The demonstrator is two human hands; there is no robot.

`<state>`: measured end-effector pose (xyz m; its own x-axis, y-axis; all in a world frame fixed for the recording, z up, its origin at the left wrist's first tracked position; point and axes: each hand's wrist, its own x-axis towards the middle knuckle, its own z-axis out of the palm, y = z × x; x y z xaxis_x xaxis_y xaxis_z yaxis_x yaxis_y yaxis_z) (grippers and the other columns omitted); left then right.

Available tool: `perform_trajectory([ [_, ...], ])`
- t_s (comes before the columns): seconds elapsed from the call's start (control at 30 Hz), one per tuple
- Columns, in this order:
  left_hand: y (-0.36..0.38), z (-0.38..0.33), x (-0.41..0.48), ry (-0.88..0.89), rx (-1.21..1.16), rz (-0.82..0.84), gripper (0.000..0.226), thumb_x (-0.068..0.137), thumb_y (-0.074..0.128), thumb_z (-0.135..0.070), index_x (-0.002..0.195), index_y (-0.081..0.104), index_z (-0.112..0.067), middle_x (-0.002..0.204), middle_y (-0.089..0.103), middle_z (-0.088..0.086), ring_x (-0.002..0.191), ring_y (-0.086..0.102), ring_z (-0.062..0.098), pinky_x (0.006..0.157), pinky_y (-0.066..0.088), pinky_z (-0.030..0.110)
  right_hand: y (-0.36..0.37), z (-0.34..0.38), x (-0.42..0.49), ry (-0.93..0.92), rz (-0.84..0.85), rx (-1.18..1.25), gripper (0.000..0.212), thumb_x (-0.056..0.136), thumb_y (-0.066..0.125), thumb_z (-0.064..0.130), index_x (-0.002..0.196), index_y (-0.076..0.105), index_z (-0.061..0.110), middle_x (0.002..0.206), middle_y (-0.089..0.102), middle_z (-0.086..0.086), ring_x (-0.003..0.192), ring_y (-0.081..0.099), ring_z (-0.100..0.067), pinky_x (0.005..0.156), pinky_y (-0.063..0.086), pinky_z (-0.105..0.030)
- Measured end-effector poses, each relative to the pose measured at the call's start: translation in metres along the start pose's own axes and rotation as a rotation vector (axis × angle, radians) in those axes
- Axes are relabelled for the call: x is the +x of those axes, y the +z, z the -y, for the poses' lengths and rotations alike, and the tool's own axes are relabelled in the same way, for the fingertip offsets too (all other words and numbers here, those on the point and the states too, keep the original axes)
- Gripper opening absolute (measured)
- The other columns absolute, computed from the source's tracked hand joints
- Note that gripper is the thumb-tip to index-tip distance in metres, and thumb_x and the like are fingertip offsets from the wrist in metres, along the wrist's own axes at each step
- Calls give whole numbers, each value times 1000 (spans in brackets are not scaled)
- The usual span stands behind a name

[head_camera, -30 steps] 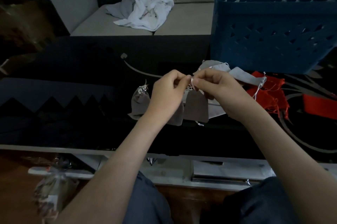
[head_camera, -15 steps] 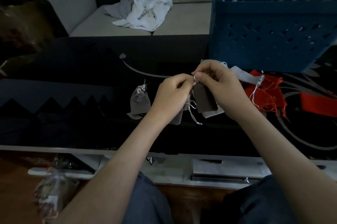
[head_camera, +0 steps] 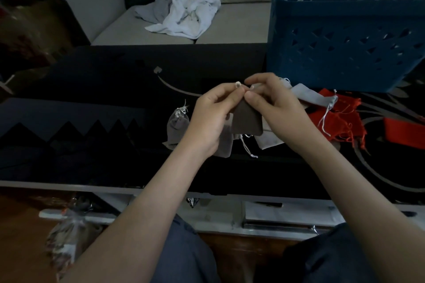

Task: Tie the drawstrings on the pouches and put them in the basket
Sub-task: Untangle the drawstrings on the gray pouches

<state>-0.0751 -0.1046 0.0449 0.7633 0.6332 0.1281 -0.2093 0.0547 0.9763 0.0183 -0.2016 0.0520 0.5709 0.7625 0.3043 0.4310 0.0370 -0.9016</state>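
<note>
A small grey pouch (head_camera: 247, 120) hangs above the black table between my hands. My left hand (head_camera: 212, 117) and my right hand (head_camera: 271, 107) both pinch its white drawstring at the pouch's top, fingertips almost touching. A tied grey pouch (head_camera: 177, 123) stands on the table to the left. More grey pouches (head_camera: 308, 96) lie flat behind my right hand, and red pouches (head_camera: 340, 119) lie to the right. The blue basket (head_camera: 345, 36) stands at the back right.
The black table (head_camera: 103, 103) has a pale front edge. A sofa with crumpled white and grey cloths (head_camera: 186, 15) sits behind it. A red strip (head_camera: 404, 133) lies at the far right. A wrapped bundle (head_camera: 64, 239) sits low on the left.
Both hands stay together at the drawstring, working it with small finger shifts. The held pouch has swung and now hangs a little lower between the hands.
</note>
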Motion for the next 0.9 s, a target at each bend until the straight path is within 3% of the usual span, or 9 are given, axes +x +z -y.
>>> perform_trajectory([
  [0.07,-1,2,2,-22,-47,-4,19,94,56,-14,82,71,-15,73,64,-3,70,56,8,66,44,21,0,0,0,1,31,-43,19,94,56,20,112,55,20,89,67,-4,90,63,-25,81,53,-44],
  [0.17,-2,1,3,-47,-131,7,20,95,52,-13,83,69,-12,66,60,-4,52,42,2,54,40,13,-3,0,2,-2,66,-142,16,92,58,22,108,58,20,91,66,-3,90,62,-22,83,52,-41],
  [0.27,-2,0,1,-46,-48,15,20,97,49,-9,87,68,-8,60,64,-8,45,45,0,49,38,11,-5,-5,3,-10,108,-272,20,89,63,24,106,64,14,90,66,0,88,61,-15,83,49,-33],
  [0.37,-3,1,1,1,115,6,24,97,48,-6,84,68,-6,61,65,-10,58,59,-1,63,47,14,-7,-9,3,-53,181,-443,22,89,63,24,102,68,7,91,65,-8,84,56,-15,70,39,-14],
  [0.43,-5,3,2,13,211,-19,24,97,50,-9,81,68,-10,67,67,-11,68,62,2,71,50,22,-12,-11,2,-55,226,-484,18,91,59,19,93,69,5,89,63,-7,84,53,-12,72,34,-9],
  [0.53,-7,8,4,-20,224,-31,8,95,55,-11,96,63,-10,62,64,-7,56,59,2,55,45,16,-19,-12,3,-9,245,-471,18,93,55,13,81,67,8,80,57,10,80,50,-3,73,32,-1],
  [0.6,-7,9,5,-40,204,-49,5,94,57,-11,96,59,-7,60,66,-6,54,59,3,53,44,16,-20,-12,4,60,224,-476,21,93,56,17,77,66,9,75,53,10,73,48,2,68,32,-2],
  [0.77,-2,4,5,-85,208,-64,18,96,51,-6,86,64,-10,58,63,-8,46,54,-4,46,39,9,-19,-12,3,265,54,-202,33,92,56,28,62,55,15,68,52,-4,68,46,-8,68,36,-25],
  [0.9,0,6,6,-148,159,-74,21,96,53,-11,81,67,-14,58,65,-9,51,56,-3,50,42,11,-14,-8,5,271,50,115,31,95,50,14,65,55,14,61,47,6,58,39,0,62,31,-18],
])
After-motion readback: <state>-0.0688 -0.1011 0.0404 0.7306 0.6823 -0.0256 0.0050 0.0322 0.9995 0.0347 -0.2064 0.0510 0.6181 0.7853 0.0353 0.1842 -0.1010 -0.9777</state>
